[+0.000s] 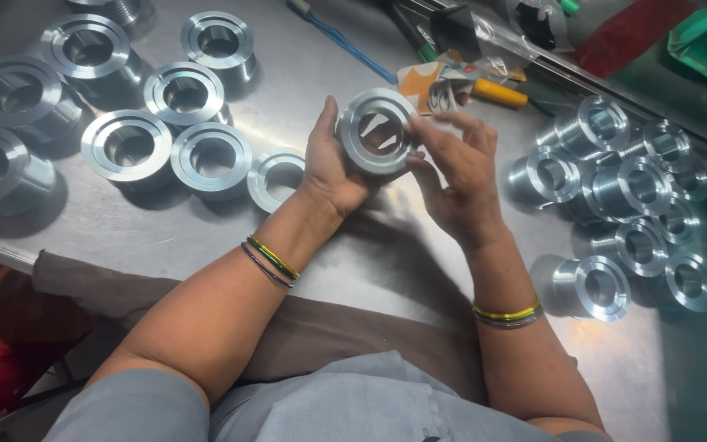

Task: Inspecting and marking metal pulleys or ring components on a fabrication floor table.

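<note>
Held part: a machined steel ring (376,131), round, flanged, bright with fine turning marks, hollow through; centre of the frame, raised above the table.
Left hand (330,164): cups the ring from its left side, thumb up along the rim.
Right hand (457,176): fingertips (421,124) touch the ring's right edge, other fingers loosely spread.
Upper left: upright flanged rings (165,123) stand close together, polished.
Right side: threaded steel bushings (623,205) piled on their sides.
Surface: brushed steel table (206,237), dull sheen.

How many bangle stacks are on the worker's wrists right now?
2: one stack of bangles on the left wrist, one stack of bangles on the right wrist. None seem hidden.
</note>
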